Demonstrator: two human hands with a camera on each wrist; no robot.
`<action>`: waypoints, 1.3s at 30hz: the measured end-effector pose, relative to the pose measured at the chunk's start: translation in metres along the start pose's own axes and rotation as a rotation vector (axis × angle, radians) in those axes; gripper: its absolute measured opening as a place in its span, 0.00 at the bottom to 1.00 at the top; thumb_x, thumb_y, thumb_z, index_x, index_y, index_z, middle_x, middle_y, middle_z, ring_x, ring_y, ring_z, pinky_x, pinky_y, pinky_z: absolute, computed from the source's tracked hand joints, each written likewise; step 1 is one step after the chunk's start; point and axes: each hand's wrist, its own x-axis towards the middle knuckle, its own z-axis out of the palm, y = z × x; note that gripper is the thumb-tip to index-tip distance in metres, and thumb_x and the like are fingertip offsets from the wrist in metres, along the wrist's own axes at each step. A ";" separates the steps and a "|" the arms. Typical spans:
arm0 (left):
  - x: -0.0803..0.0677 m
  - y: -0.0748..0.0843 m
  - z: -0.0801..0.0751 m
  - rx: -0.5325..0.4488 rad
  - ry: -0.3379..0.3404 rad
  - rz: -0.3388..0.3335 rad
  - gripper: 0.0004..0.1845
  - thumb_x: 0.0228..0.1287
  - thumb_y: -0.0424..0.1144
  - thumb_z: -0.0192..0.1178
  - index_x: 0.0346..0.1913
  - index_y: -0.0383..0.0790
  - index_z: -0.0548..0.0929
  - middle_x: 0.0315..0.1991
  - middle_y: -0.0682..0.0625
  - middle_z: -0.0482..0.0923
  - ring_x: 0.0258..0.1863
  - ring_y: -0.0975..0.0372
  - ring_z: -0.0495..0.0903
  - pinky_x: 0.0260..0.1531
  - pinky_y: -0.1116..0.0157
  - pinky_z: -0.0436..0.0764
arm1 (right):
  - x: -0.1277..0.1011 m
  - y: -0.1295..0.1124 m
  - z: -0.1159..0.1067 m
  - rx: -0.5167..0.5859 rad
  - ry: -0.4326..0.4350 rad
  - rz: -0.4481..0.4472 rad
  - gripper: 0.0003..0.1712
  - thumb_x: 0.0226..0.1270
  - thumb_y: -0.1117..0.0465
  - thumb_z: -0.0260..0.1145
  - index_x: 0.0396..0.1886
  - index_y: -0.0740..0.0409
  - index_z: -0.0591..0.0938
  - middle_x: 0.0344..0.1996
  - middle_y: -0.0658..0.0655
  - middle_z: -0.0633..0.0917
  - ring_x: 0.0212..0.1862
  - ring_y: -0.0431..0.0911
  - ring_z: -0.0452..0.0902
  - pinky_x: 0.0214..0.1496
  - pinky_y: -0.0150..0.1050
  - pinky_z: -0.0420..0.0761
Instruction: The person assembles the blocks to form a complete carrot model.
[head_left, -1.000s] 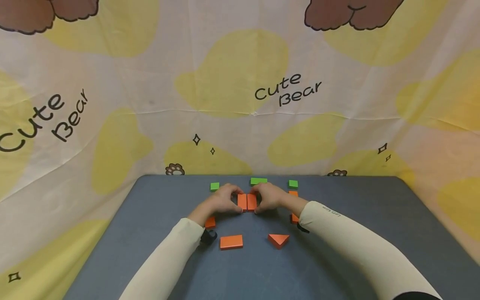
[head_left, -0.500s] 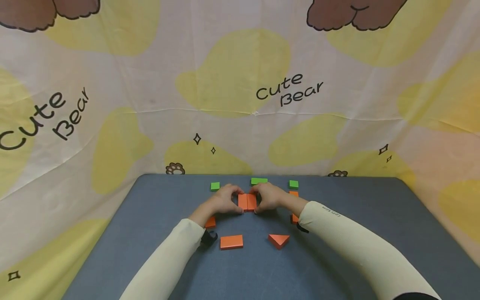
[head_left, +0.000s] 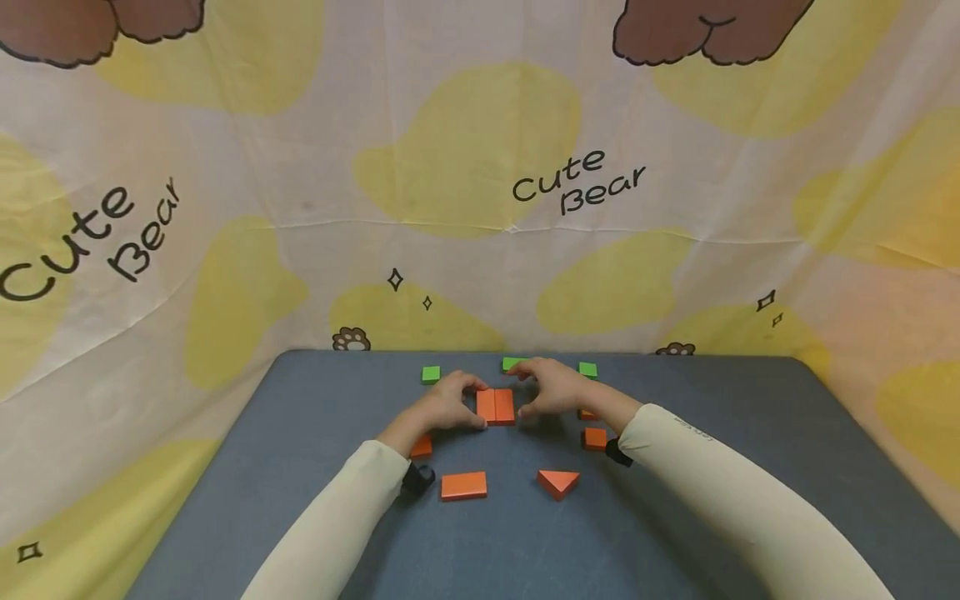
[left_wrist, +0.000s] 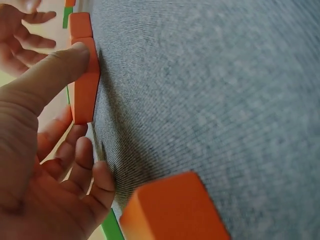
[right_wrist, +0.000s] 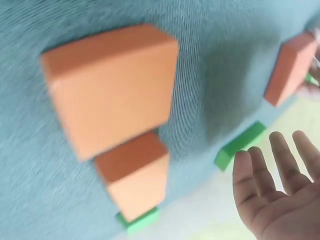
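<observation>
Two orange rectangular building blocks lie side by side at mid-table in the head view, the left block (head_left: pixel 486 407) and the right block (head_left: pixel 504 407), their long edges together. My left hand (head_left: pixel 448 402) grips the left block, with the thumb (left_wrist: pixel 75 60) on its near end face in the left wrist view and the fingers reaching to its far side. To the right of the pair, my right hand (head_left: pixel 553 387) is apart from the blocks, its thumb and fingers spread. In the right wrist view the right hand's fingers (right_wrist: pixel 287 165) are loosely extended and hold nothing.
Nearer on the grey table (head_left: pixel 495 550) lie an orange rectangular block (head_left: pixel 463 486) and an orange triangular block (head_left: pixel 557 482). Green blocks (head_left: pixel 431 375) line the back. Orange blocks (head_left: pixel 595 439) sit by the right wrist, another orange block (head_left: pixel 422 447) by the left. A printed cloth (head_left: pixel 465 167) hangs behind.
The narrow gap between the two orange blocks has closed. My right hand has let go of the right block and moved off to the right; the left hand stays in place.
</observation>
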 end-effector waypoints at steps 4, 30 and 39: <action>-0.001 0.000 -0.002 -0.024 0.005 -0.018 0.31 0.45 0.42 0.77 0.56 0.45 0.80 0.55 0.46 0.74 0.46 0.56 0.74 0.52 0.56 0.77 | -0.012 0.006 -0.013 0.036 0.016 -0.009 0.36 0.56 0.57 0.73 0.64 0.60 0.73 0.57 0.64 0.77 0.59 0.61 0.72 0.59 0.56 0.74; 0.000 0.007 -0.006 0.012 -0.012 0.003 0.32 0.45 0.41 0.77 0.57 0.41 0.80 0.56 0.46 0.75 0.56 0.54 0.73 0.60 0.54 0.72 | -0.059 0.073 -0.017 -0.089 0.105 0.087 0.32 0.47 0.61 0.76 0.53 0.68 0.78 0.49 0.65 0.79 0.47 0.54 0.76 0.53 0.53 0.77; 0.000 0.007 -0.005 0.035 -0.022 -0.007 0.32 0.45 0.42 0.77 0.57 0.42 0.80 0.56 0.47 0.75 0.57 0.54 0.74 0.61 0.54 0.72 | -0.058 0.081 -0.013 -0.014 0.073 0.119 0.32 0.48 0.61 0.76 0.54 0.66 0.78 0.47 0.63 0.78 0.47 0.54 0.75 0.52 0.52 0.78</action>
